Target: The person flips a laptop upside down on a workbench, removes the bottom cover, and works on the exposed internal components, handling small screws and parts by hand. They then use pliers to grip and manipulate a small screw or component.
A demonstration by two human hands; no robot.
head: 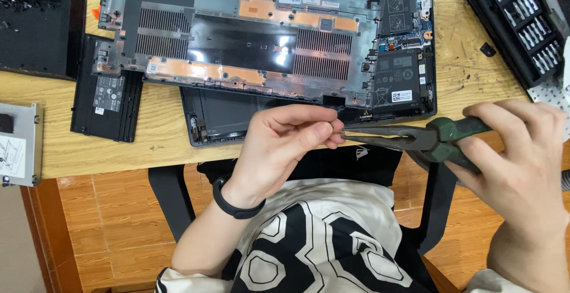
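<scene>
Green-handled pliers (415, 140), dark jaws closed, are gripped by the right hand (516, 156); their tip is pinched by the left hand (291, 144).

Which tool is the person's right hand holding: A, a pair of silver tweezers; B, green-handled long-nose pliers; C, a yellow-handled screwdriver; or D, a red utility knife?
B: the right hand grips the green-handled long-nose pliers, whose dark metal tips meet the pinched fingertips of the left hand.

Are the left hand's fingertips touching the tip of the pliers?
Touching: the head view shows the left hand pinching its fingertips at the pliers tip.
</scene>
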